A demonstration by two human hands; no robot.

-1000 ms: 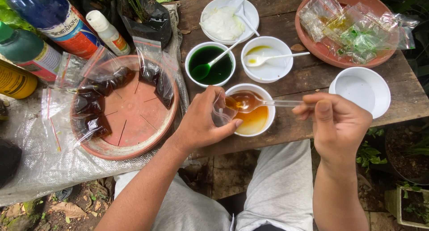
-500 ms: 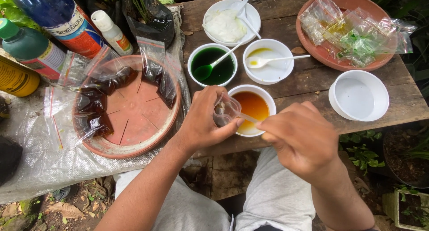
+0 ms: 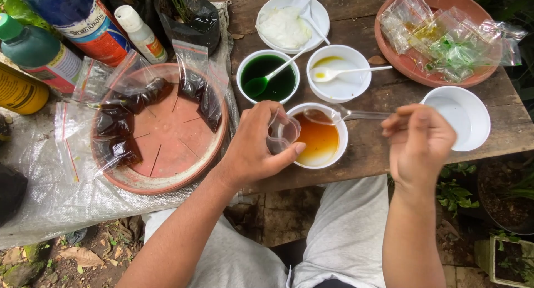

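Observation:
My left hand holds a small clear plastic bag open at the near left rim of a white bowl of amber liquid. My right hand grips the handle of a clear plastic spoon, whose bowl rests over the far rim of that amber bowl. The spoon points left, away from the bag's mouth.
On the wooden table stand a green-liquid bowl, a nearly empty bowl with a spoon, a bowl of white paste and an empty white bowl. Terracotta saucers hold dark filled bags and clear bags. Bottles stand far left.
My right hand has swung back out to the right, drawing the spoon away from the bag's mouth to the amber bowl's far rim. The left hand still holds the bag.

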